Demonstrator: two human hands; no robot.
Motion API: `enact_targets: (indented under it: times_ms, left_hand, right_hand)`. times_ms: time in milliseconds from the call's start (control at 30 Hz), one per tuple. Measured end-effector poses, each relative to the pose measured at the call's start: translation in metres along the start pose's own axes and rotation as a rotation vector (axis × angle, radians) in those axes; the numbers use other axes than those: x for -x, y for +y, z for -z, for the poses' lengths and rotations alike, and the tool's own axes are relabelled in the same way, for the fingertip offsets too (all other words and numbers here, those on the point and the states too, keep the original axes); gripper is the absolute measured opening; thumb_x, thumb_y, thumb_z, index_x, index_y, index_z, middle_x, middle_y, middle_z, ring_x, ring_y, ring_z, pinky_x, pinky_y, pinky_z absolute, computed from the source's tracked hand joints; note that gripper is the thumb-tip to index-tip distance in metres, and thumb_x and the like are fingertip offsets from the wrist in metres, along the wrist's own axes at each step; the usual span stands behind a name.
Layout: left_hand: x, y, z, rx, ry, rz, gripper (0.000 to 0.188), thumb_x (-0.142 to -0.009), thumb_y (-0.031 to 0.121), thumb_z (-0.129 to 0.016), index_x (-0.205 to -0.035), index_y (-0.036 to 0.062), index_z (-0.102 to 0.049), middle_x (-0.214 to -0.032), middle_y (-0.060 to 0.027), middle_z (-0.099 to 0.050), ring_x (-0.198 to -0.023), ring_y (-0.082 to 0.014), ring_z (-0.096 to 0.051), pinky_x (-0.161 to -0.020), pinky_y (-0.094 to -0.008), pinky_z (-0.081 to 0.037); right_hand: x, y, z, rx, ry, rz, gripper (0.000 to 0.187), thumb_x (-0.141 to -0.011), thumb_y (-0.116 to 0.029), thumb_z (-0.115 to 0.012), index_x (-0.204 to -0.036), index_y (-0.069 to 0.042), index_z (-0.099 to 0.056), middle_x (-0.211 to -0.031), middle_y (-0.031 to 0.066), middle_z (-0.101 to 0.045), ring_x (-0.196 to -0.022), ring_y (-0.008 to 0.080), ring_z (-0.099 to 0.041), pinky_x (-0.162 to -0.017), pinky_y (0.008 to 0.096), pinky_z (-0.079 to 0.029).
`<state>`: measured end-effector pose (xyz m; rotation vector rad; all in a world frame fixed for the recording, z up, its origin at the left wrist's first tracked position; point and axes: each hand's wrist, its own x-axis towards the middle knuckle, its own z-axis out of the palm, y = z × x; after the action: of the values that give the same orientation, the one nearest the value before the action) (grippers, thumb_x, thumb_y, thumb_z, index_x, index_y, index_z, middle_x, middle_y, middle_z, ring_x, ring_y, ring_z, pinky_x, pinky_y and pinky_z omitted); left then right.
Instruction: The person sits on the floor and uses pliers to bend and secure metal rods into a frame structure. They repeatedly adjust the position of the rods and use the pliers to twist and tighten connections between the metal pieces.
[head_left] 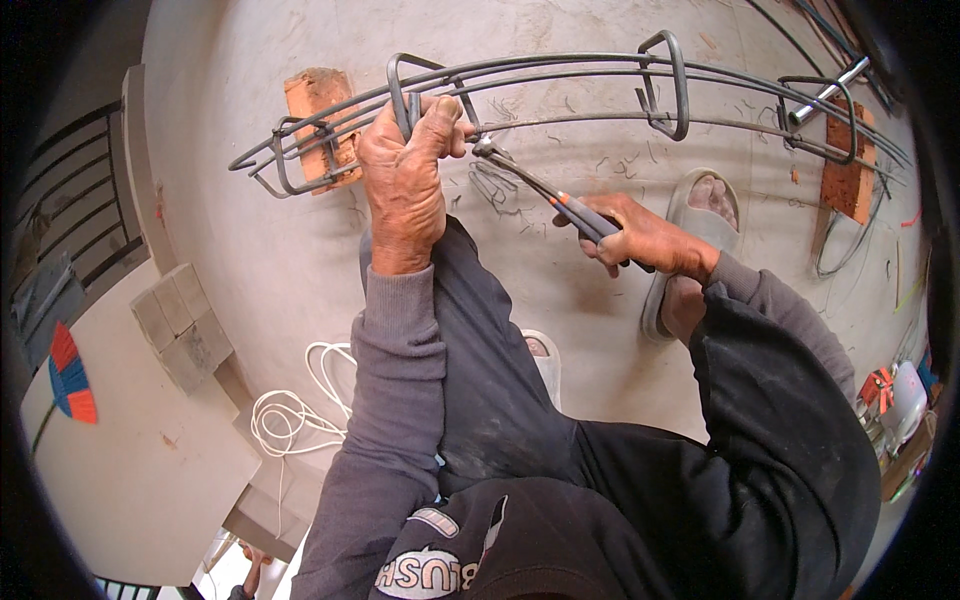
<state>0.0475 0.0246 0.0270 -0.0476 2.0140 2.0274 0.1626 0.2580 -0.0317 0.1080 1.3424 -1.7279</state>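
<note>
A long rebar cage (560, 70) of thin steel bars with bent stirrups stretches across the far side, above the floor. My left hand (405, 175) is closed around a stirrup (393, 78) near the cage's left end, its thumb and forefinger pressed together. In my right hand (645, 238) is a pair of pincers (540, 185) with dark handles. Their jaws point left and reach the lower bar, just right of my left fingers; whether they grip tie wire there is too small to tell. Two orange bricks, one left (308, 95) and one right (848, 190), sit under the cage's ends.
Loose wire pieces (493, 188) lie on the floor below the cage. A shiny metal tube (830, 92) rests by its right end. My sandalled foot (690, 225) is near the right hand. White cord (283, 418), grey blocks (182, 322) and a broom (72, 378) lie left.
</note>
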Motion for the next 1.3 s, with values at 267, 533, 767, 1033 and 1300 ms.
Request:
enact_targets:
  times_ms: [267,533,767,1033,1300]
  left_hand:
    - [0.000,-0.007,0.005,0.051,-0.024,-0.027,0.018,-0.094,0.016,-0.071,-0.091,0.0016,-0.061,-0.076,-0.0017,-0.058,-0.069,-0.0108,-0.055,-0.067,-0.0262,-0.046]
    - [0.000,-0.008,0.011,0.040,-0.057,-0.011,0.018,-0.096,0.017,-0.069,-0.091,0.0016,-0.060,-0.075,-0.0022,-0.057,-0.069,-0.0114,-0.054,-0.064,-0.0267,-0.042]
    - [0.000,-0.011,0.009,-0.011,-0.024,-0.029,0.018,-0.094,0.017,-0.071,-0.092,0.0003,-0.063,-0.074,-0.0044,-0.063,-0.066,-0.0100,-0.057,-0.063,-0.0263,-0.048]
    - [0.021,0.012,-0.005,-0.329,0.098,-0.057,0.033,-0.092,0.019,-0.073,-0.112,-0.0040,-0.058,-0.105,-0.0130,-0.062,-0.097,-0.0171,-0.061,-0.086,-0.0304,-0.050]
    - [0.079,-0.024,-0.037,0.258,0.229,0.624,0.035,-0.092,0.019,-0.074,-0.114,-0.0024,-0.057,-0.106,-0.0142,-0.061,-0.104,-0.0254,-0.060,-0.092,-0.0367,-0.049]
  right_hand:
    - [-0.014,0.004,0.001,-0.096,-0.036,-0.127,0.060,-0.068,-0.011,-0.058,-0.125,0.008,-0.057,-0.082,0.0087,-0.064,-0.067,0.0164,-0.061,-0.064,0.0275,-0.052]
    - [-0.016,0.011,-0.001,-0.539,-0.281,-0.151,0.072,-0.068,-0.010,-0.051,-0.135,0.017,-0.046,-0.084,0.0202,-0.066,-0.067,0.0229,-0.066,-0.064,0.0336,-0.057]
    - [-0.031,0.043,-0.003,-1.089,-0.711,-0.119,0.068,-0.083,-0.021,-0.060,-0.138,0.015,-0.043,-0.095,0.0294,-0.067,-0.081,0.0359,-0.071,-0.071,0.0482,-0.061]
    - [-0.023,0.042,-0.003,-0.898,-0.407,-0.126,0.056,-0.080,-0.015,-0.054,-0.128,0.013,-0.048,-0.095,0.0244,-0.066,-0.086,0.0343,-0.073,-0.080,0.0475,-0.062]
    - [-0.025,0.043,-0.002,-0.793,-0.316,-0.159,0.047,-0.076,-0.007,-0.049,-0.118,0.011,-0.055,-0.095,0.0236,-0.068,-0.081,0.0312,-0.073,-0.077,0.0415,-0.062]
